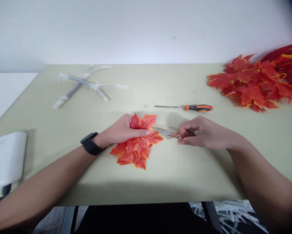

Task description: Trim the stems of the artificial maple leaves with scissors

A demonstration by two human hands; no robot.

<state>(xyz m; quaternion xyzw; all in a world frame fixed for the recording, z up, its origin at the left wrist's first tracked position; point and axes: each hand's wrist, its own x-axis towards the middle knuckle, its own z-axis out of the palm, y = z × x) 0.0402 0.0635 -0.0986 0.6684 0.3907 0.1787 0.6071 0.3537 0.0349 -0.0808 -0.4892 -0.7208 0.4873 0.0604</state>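
Left hand [122, 130] clamping a stack of artificial maple leaves [137, 151] on the table [175, 172], thumb across top; right hand [204, 133] pinching small scissors [170, 134] by the handles, tips at the leaf edge.

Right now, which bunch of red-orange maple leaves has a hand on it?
The small bunch held by the left hand, in front of the person. The large heap at the far right touches neither hand.

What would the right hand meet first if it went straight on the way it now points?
Probably the orange-red fake leaves: the scissors in the right hand point at them, beside the left hand. The tips look very close, though depth is unclear.
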